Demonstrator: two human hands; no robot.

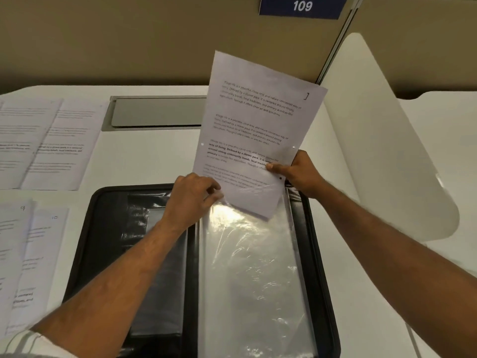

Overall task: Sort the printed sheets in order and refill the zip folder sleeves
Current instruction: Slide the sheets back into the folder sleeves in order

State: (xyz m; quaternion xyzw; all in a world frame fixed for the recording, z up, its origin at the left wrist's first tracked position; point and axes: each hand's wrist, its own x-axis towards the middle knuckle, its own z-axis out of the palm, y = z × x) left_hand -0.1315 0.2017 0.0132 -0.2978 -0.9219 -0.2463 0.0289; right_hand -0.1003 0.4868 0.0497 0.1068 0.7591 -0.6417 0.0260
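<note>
A black zip folder [98,228] lies open on the white desk, with a clear plastic sleeve [253,280] on its right half. A printed sheet [253,125] marked with a handwritten number at its top right stands tilted above the sleeve, its lower corner inside the sleeve's top opening. My right hand [299,174] pinches the sheet's lower right edge. My left hand [193,197] grips the top edge of the sleeve at its left and touches the sheet's lower left edge.
Several printed sheets lie spread on the desk at the left [44,143] and lower left [28,254], two marked 9 and 10. A grey cable hatch [154,112] sits behind the folder. A white curved divider [387,151] stands at the right. A beige partition with a 109 sign [302,6] is behind.
</note>
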